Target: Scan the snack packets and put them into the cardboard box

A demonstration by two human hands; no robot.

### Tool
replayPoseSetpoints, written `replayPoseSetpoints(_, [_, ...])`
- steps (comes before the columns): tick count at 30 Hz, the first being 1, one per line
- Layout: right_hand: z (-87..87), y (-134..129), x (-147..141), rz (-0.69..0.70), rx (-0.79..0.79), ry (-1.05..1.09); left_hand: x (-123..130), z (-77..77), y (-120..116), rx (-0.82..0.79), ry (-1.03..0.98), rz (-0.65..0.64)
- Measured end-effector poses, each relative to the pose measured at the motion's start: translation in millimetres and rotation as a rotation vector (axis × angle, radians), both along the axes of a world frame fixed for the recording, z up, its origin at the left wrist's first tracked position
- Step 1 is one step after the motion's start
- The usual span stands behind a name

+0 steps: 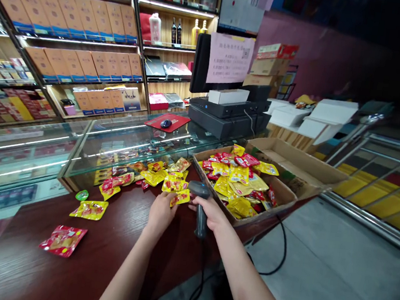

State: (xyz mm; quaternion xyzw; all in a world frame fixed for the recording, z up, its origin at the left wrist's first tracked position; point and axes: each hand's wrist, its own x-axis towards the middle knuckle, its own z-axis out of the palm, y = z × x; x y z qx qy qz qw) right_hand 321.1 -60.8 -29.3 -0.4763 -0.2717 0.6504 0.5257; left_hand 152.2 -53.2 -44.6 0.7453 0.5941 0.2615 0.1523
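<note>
Snack packet [180, 198], yellow, sits pinched in the left hand's [161, 212] fingers in the head view, just beside the scanner [201, 218], whose handle the right hand's [211, 212] fingers grip. Scanning looks like the step in hand. Loose packets [153, 177] lie beyond the left fingers; a cardboard box [286, 194] of packets stands beyond the right ones. The next move probably calls for facing packet and scanner squarely, both steady.
</note>
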Motion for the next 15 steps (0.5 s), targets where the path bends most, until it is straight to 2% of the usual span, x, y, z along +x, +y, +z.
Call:
replayPoseSetpoints(2, [1.6,1,0,0.021,0.005,0.090,-8,1.6,5,-0.071,-0.180,0.020])
replayPoseSetpoints(7, [10.0,1,-5,0.127,0.042,0.118,-22,11.5,13,-0.545,-0.768,0.049])
replayPoseSetpoints(9, [14.9,0,-10,0.194,0.072,0.138,-25,15.9,13,-0.672,-0.924,0.026])
replayPoseSetpoints(12, [21.4,0,-15,0.222,0.111,0.160,-31,20.3,15,-0.761,-1.000,-0.014])
replayPoseSetpoints(15, [25.5,1,-16,0.224,0.128,0.141,-38,22.6,20,-0.759,-0.962,-0.059])
